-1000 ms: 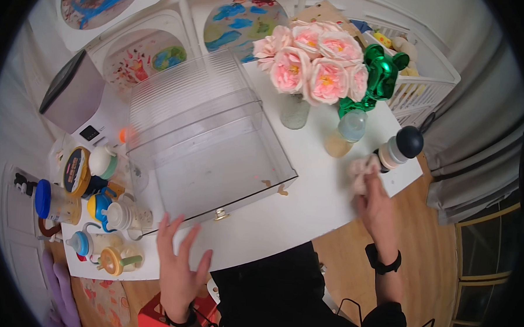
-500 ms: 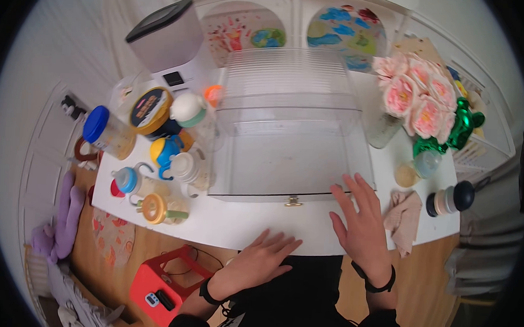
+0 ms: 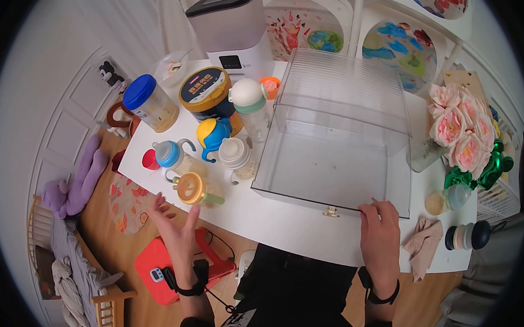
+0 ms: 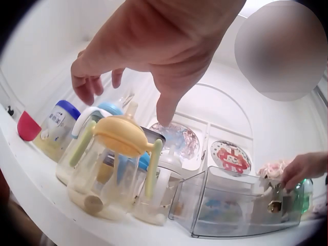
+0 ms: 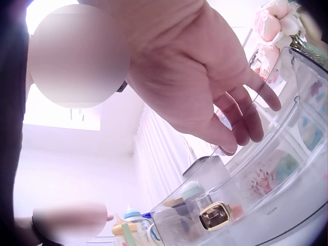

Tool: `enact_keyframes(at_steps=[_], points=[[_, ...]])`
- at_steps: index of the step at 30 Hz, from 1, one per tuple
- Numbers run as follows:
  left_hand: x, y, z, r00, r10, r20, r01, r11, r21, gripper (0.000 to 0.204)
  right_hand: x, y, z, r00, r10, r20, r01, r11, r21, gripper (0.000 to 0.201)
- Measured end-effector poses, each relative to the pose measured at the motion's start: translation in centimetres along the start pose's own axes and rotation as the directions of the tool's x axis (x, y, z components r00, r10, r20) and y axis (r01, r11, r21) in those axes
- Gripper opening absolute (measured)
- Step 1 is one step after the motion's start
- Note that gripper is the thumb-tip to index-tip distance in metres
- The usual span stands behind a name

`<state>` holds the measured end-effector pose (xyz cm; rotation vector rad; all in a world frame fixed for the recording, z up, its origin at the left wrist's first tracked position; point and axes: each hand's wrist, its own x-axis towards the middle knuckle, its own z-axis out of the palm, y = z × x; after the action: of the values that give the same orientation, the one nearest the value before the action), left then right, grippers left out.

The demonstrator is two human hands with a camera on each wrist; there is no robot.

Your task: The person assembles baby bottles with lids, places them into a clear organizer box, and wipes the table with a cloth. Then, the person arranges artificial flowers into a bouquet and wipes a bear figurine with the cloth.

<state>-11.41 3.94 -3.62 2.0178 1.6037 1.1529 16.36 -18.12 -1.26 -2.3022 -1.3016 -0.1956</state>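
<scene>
My left hand (image 3: pixel 178 236) is spread beside the yellow-lidded bottle (image 3: pixel 192 188), holding nothing; in the left wrist view the hand (image 4: pixel 154 51) is above and behind that bottle (image 4: pixel 120 136). At the front rim of the clear box (image 3: pixel 332 166), my right hand (image 3: pixel 380 242) has its fingers bent down, just right of the gold latch (image 3: pixel 331 211). Through the clear wall in the right wrist view, the fingers of the right hand (image 5: pixel 195 77) show past the rim, loosely bent. Contact with the rim is unclear. A pink cloth (image 3: pixel 425 243) lies crumpled at the table's front right.
Several bottles, a blue-lidded jar (image 3: pixel 150 103) and a gold-rimmed tub (image 3: pixel 205 91) crowd the left side. Behind them stands a white appliance (image 3: pixel 235 34). Pink flowers (image 3: pixel 465 128), a small bottle (image 3: pixel 447 199) and a dark-capped bottle (image 3: pixel 468 235) are at right.
The right hand has let go of the cloth and moved left to the box's front rim. My left hand has moved left, near the yellow-lidded bottle. The head view has turned left.
</scene>
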Motion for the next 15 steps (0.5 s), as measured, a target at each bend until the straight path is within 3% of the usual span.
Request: enact_keyframes(at_steps=[1, 3, 4, 13, 15], points=[[0.1, -0.4, 0.2, 1.0, -0.001, -0.004, 0.001, 1.0, 0.002, 0.079, -0.1, -0.1, 0.0, 1.0, 0.019, 0.003, -0.019, 0.999, 0.029, 0.014], [0.4, -1.5, 1.3, 0.984, -0.012, 0.176, 0.041, 0.985, -0.165, 0.097, -0.4, -0.2, -0.1, 1.0, 0.018, 0.005, -0.018, 0.999, 0.038, 0.014], [0.6, -2.0, 1.8, 0.976, -0.007, 0.216, 0.032, 0.993, -0.116, 0.104, -0.6, -0.2, -0.1, 1.0, 0.021, 0.01, -0.021, 0.999, 0.045, 0.014], [1.0, -2.7, 4.1, 0.965, 0.025, 0.26, 0.047, 0.962, -0.27, 0.105, -1.1, -0.1, -0.1, 1.0, -0.025, -0.01, 0.026, 0.996, 0.082, 0.024], [1.0, -2.3, 4.0, 0.964, 0.034, 0.264, 0.03, 0.972, -0.235, 0.102, -1.1, -0.1, 0.0, 0.999, -0.031, -0.012, 0.031, 0.996, 0.079, 0.025]])
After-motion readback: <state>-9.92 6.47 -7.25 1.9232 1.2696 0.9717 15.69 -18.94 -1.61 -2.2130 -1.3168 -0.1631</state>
